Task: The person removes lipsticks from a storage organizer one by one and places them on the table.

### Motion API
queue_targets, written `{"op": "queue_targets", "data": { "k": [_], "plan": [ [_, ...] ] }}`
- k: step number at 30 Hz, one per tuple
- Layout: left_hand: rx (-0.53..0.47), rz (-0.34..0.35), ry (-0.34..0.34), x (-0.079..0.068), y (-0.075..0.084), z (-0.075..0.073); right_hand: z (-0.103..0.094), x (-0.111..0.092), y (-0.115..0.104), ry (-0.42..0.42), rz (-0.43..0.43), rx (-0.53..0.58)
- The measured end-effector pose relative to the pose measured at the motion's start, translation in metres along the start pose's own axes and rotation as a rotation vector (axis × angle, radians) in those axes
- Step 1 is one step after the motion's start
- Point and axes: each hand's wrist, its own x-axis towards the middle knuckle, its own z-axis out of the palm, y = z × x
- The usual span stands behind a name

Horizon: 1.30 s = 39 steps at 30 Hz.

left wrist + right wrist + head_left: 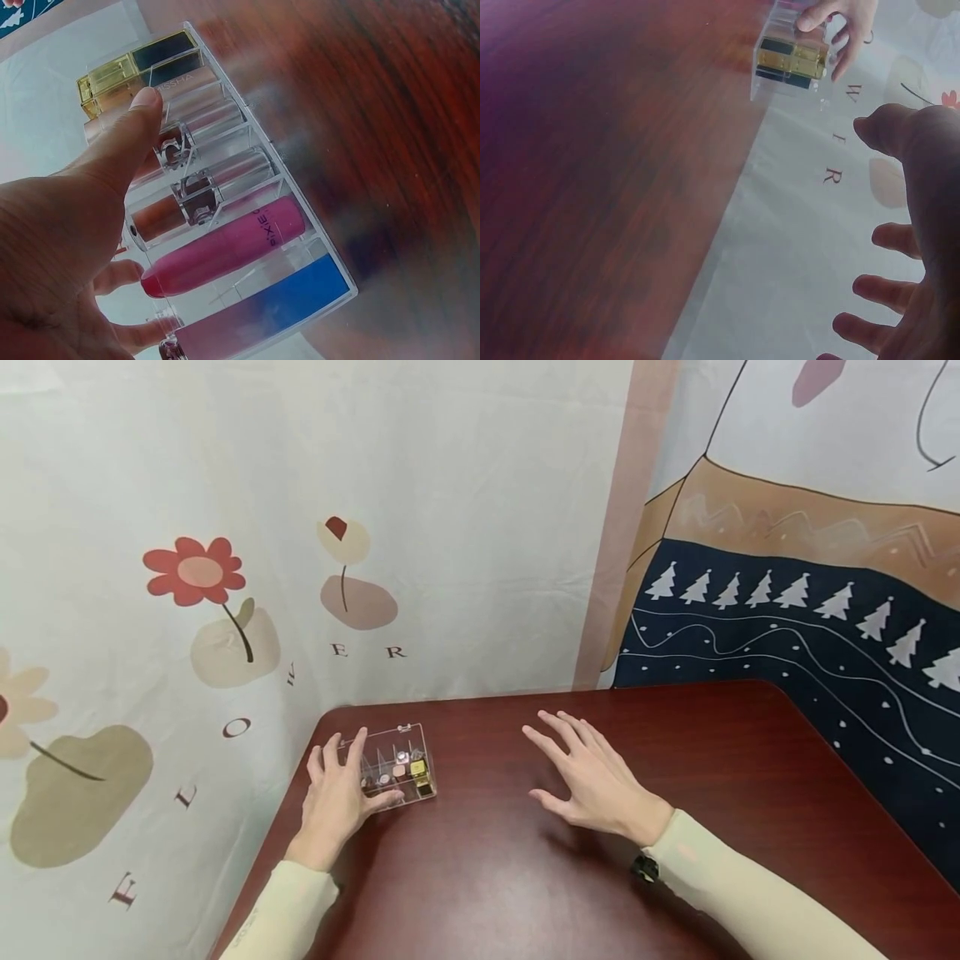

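A clear plastic organizer [431,781] with dividers stands near the table's far left corner. My left hand [335,797] is spread around its left side, thumb toward the front and index finger reaching toward the back. In the left wrist view the thumb overlaps the row of lipsticks. These include a gold-and-black lipstick [112,79], a pink lipstick tube [232,251], clear-capped tubes [157,217] and a pink-to-blue stick [285,307]. My right hand [588,774] hovers over the table's middle, fingers spread, holding nothing.
The dark red wooden table [480,877] has rounded far corners. Behind and to the left hangs a pale curtain [480,527] with flowers and letters. A dark blue cloth [750,635] with white trees hangs at the right. A dark wrist device [645,868] sits under my right sleeve.
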Motion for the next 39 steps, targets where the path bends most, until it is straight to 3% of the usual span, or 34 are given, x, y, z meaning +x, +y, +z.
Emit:
{"op": "queue_targets", "data": {
  "k": [14,21,30,39],
  "plan": [
    [-0.02,0.045,0.027,0.002,0.005,0.003,0.011,0.018,-0.009,-0.029,-0.05,0.047],
    [-0.002,0.079,0.033,0.0,0.015,0.005,0.016,0.025,-0.016,-0.054,-0.065,0.054],
    [0.009,0.082,-0.006,-0.002,0.029,0.007,0.022,0.032,-0.023,-0.09,-0.087,0.046],
    [0.025,0.133,0.032,-0.005,0.045,0.012,0.03,0.04,-0.03,-0.115,-0.105,0.068]
  ]
}}
